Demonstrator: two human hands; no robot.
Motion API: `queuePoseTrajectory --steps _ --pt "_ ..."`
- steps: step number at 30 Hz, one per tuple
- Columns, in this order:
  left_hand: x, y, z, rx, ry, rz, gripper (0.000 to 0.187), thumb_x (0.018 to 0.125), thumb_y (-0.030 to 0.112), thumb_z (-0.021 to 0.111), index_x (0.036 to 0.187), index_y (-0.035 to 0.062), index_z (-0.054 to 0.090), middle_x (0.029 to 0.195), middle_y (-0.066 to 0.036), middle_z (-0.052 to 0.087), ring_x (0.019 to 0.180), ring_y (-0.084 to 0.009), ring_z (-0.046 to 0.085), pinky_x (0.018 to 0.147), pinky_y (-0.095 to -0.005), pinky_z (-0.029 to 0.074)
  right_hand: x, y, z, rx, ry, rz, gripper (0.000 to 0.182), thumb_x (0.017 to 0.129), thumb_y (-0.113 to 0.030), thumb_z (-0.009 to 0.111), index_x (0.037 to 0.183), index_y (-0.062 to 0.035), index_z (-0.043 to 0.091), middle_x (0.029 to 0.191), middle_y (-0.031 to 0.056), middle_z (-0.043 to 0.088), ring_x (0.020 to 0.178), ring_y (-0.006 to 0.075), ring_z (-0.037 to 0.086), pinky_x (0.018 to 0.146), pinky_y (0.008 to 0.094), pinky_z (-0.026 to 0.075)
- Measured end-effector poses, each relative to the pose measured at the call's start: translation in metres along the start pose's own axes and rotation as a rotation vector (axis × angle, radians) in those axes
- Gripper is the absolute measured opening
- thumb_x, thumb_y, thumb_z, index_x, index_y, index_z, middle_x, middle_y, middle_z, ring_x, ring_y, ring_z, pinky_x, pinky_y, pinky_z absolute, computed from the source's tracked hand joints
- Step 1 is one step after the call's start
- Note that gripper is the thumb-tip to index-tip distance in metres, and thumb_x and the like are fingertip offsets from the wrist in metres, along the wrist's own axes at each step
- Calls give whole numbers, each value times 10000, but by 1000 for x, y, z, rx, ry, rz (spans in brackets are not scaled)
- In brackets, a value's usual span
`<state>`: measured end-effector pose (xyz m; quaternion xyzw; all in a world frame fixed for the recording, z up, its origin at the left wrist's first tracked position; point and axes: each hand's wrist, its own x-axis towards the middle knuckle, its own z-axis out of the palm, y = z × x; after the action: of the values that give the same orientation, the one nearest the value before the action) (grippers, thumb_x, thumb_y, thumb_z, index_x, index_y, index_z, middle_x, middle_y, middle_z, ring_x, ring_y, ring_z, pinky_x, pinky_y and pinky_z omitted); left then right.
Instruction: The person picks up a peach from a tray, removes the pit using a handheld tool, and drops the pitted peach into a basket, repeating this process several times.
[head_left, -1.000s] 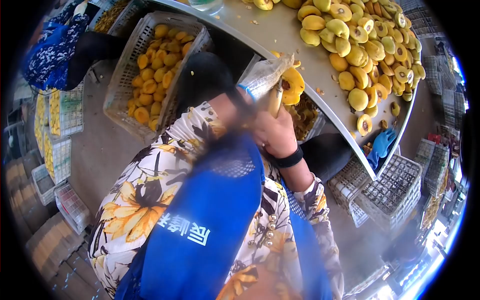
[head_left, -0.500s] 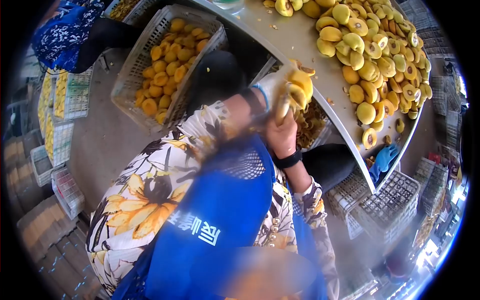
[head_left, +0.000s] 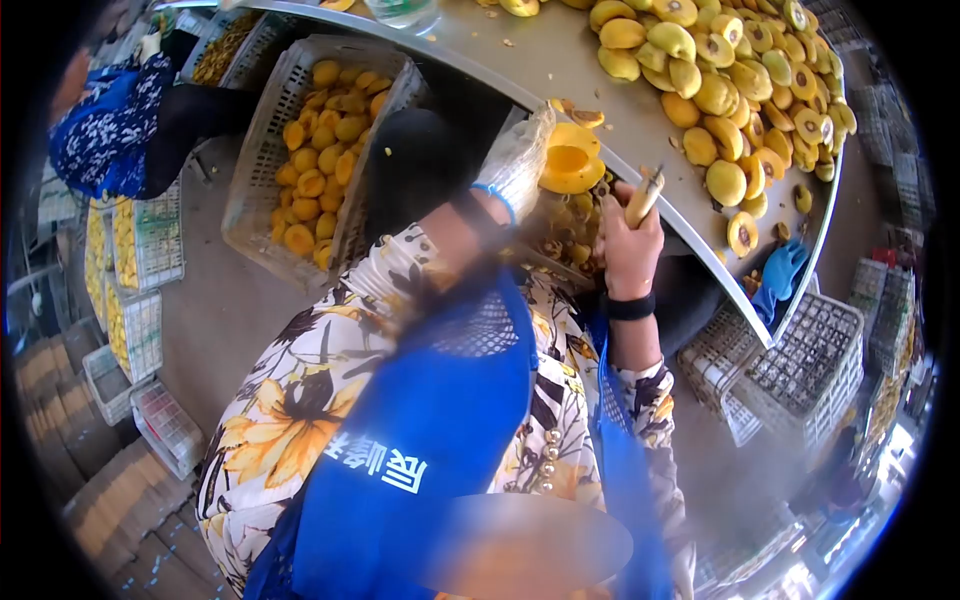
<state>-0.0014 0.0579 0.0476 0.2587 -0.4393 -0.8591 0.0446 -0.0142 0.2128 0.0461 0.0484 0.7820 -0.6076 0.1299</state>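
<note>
My left hand (head_left: pixel 518 158), in a whitish glove, is closed around a yellow peach (head_left: pixel 572 172) whose cut face shows a hollow in its middle. Bare and apart from the peach, my right hand (head_left: pixel 630 245) grips a small tool with a pale wooden-looking handle (head_left: pixel 643 198), its narrow dark tip pointing up toward the table edge. The exact kind of tool cannot be made out. Below and between the hands, a container holds peach scraps (head_left: pixel 568 225), partly hidden by my arms. Peach pieces (head_left: pixel 578 115) lie at the table edge just beyond the left hand.
A metal table (head_left: pixel 480 50) curves ahead, bearing a large heap of halved peaches (head_left: pixel 740 75). A blue glove (head_left: pixel 780 272) hangs at its right corner, near plastic crates (head_left: pixel 800 350). On the left stands a crate (head_left: pixel 250 185) of peach halves; another person (head_left: pixel 110 125) sits beyond.
My hands were together at the peach; the right hand has drawn away rightward with the tool. The peach now shows its hollow face. The view has shifted slightly.
</note>
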Motion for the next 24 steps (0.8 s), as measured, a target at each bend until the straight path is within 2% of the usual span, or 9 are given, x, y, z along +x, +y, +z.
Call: queuePoseTrajectory --steps 1,2,5,6,9,12,15,19,24 --pt "-3 0 3 -7 -43 -5 429 943 368 360 1095 9 539 1012 -72 605 904 -126 587 777 -264 478 0 -6 -1 64 -21 54 213 747 -151 635 913 -25 590 613 26 548 446 91 484 436 234 409" --pt "-1 -6 0 60 -118 85 409 940 350 379 1097 7 538 1016 -70 602 909 -123 581 785 -260 472 1 -9 0 105 -47 25 212 809 -85 605 997 -2 550 590 11 519 372 55 412 335 193 315" --pt "2 -16 -1 96 -232 235 334 918 297 455 1071 14 545 999 -58 599 884 -116 576 761 -247 468 6 -10 1 49 -51 9 231 805 -96 622 1007 -7 552 617 19 541 381 50 416 340 193 317" --pt "-1 -16 4 1 -200 194 299 902 281 494 1041 24 555 977 -50 603 848 -115 581 722 -241 474 13 2 2 -61 8 -128 226 781 -102 647 977 -14 575 643 20 560 398 46 425 356 194 330" --pt "-14 -8 15 -66 -143 137 241 879 247 548 989 34 574 909 -25 602 780 -88 567 664 -216 468 8 -3 4 -220 149 -225 248 721 -188 649 893 -12 614 689 87 616 641 157 589 640 276 469" --pt "-16 -9 17 52 -100 175 231 866 240 572 967 32 578 842 -9 589 727 -69 544 634 -203 453 11 -1 3 -257 151 -170 211 716 -172 639 861 -19 618 709 119 625 645 179 599 649 284 468" --pt "-18 -10 21 85 -54 171 242 855 253 589 950 31 577 799 -5 581 683 -64 530 607 -203 445 15 10 3 -153 111 -212 120 749 -77 638 833 -24 571 593 -1 529 403 53 431 372 199 348" --pt "-25 -3 27 36 -7 102 261 852 270 592 937 24 575 777 -13 583 657 -66 529 584 -204 440 14 11 2 52 -8 -145 118 758 -53 616 850 -27 547 562 -3 503 372 59 412 350 200 325" --pt "-27 9 18 230 -66 36 291 850 289 591 935 11 570 780 -27 589 664 -77 547 578 -215 454 11 -1 -9 399 -300 70 138 771 -41 594 892 -22 531 560 18 495 347 73 391 336 204 303"
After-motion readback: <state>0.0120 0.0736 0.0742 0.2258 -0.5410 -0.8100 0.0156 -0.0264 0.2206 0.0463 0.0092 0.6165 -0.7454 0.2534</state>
